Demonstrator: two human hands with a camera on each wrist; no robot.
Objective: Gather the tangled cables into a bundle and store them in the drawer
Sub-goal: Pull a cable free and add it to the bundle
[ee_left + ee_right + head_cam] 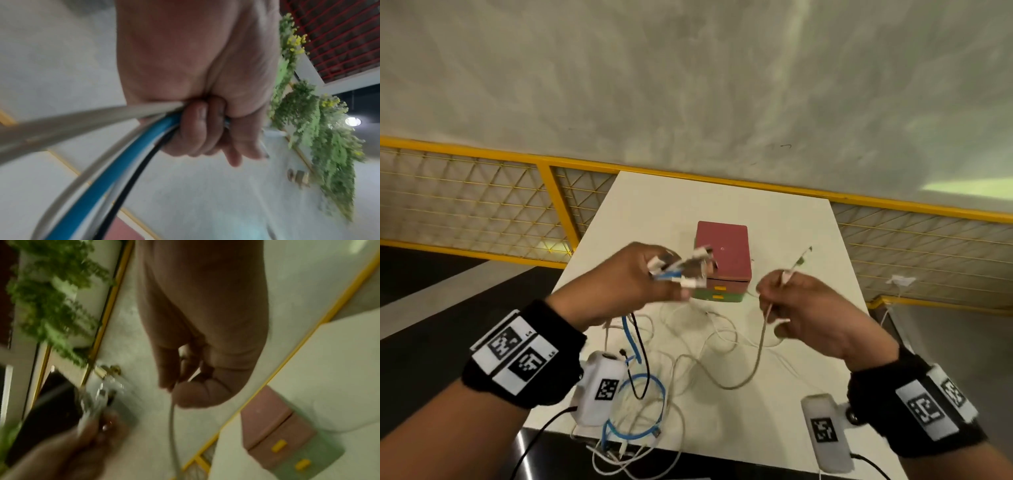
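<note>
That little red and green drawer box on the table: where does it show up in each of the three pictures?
Head view: the drawer box stands mid-table, just beyond both hands.
Left wrist view: only a reddish corner at the bottom edge, probably its top.
Right wrist view: lower right, tilted, both yellow handles showing.
Shared landmark: the yellow rail behind the table, seen also in the right wrist view.

A white table (784, 222) carries a small box of drawers (723, 262) near its middle, red on top, green below. Loose cables (688, 346), white, blue and black, sprawl from 6 o'clock of the box toward the near edge, some hanging over it.
</note>
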